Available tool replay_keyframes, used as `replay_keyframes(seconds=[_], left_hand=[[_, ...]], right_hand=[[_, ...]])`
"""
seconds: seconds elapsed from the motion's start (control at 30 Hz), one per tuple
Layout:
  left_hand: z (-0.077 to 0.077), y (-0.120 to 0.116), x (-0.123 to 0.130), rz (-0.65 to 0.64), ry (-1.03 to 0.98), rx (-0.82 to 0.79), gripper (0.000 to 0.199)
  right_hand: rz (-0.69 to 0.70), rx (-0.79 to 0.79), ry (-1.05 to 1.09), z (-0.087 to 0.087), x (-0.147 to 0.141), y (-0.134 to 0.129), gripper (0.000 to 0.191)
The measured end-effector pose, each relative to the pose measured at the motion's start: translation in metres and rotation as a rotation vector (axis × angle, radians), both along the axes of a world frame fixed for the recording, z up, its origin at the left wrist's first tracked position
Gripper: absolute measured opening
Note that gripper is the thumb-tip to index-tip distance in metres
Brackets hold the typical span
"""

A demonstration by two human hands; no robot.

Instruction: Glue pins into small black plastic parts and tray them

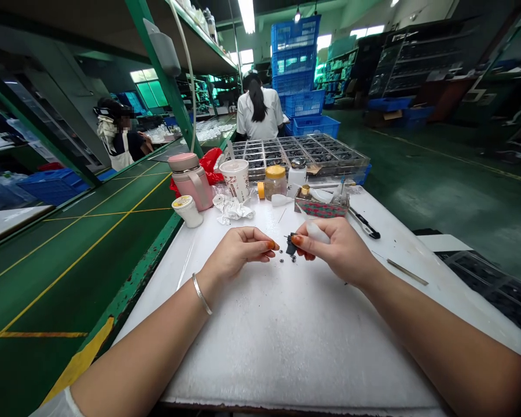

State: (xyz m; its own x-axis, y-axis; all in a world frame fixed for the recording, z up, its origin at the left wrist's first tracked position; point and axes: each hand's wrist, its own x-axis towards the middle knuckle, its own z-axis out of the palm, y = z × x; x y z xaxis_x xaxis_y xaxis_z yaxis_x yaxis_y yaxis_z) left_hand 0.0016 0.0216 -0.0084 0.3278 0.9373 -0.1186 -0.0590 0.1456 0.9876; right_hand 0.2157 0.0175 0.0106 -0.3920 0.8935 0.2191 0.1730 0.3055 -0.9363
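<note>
Over the white tabletop (278, 347) my left hand (238, 250) is closed in a pinch, thumb against forefinger. Whatever sits between those fingertips is too small to make out. Close by on the right, my right hand (338, 249) grips a small black part (291, 245) between thumb and fingers. A whitish squeeze bottle (318, 233) with a thin tip is tucked in the same hand. Several tiny black ring-like pieces (282, 260) lie on the table below and between both hands. The fingertips of both hands are stained orange-brown.
Behind my hands stand a pink flask (191, 180), a paper cup (237, 179), a yellow-lidded jar (275, 183) and a small box (322, 204). A utility knife (364, 223) and metal rod (407, 272) lie right. Compartment trays (295, 153) are farther back; two people sit beyond.
</note>
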Motion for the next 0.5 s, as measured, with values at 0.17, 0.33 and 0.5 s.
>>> replay_keyframes(seconds=[0.17, 0.33, 0.5], left_hand=[[0.003, -0.0042, 0.0004, -0.036, -0.187, -0.075, 0.027], [-0.0004, -0.0029, 0.001, -0.092, -0.272, -0.118, 0.028], [-0.0002, -0.0018, -0.0004, -0.117, -0.308, -0.12, 0.024]], right_hand=[[0.039, 0.044, -0.021, 0.0026, -0.003, -0.0091, 0.032], [0.042, 0.031, -0.016, 0.0036, -0.005, -0.0112, 0.032], [0.042, 0.045, -0.026, 0.0038, -0.0049, -0.0109, 0.032]])
